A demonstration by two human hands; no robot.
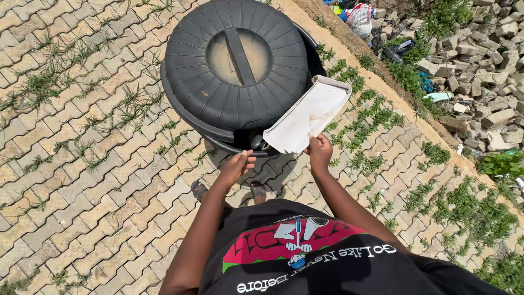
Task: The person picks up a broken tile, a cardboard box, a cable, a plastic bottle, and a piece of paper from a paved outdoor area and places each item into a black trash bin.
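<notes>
A large black round bin (185, 117) stands on the paving in front of me, its ribbed black lid (236, 63) shifted to one side so a dark gap shows at the near rim. My right hand (319, 152) grips the near edge of a white rectangular tray (308, 114), tilted with its low end over that gap. My left hand (236, 166) hovers just below the bin's near rim, fingers loosely curled, holding nothing. My sandalled feet (199, 190) stand close to the bin.
Interlocking paving bricks with tufts of grass (82, 147) cover the ground. A concrete kerb (382, 82) runs diagonally on the right. Beyond it lie broken stone rubble (480, 49), weeds and scattered litter (357, 13).
</notes>
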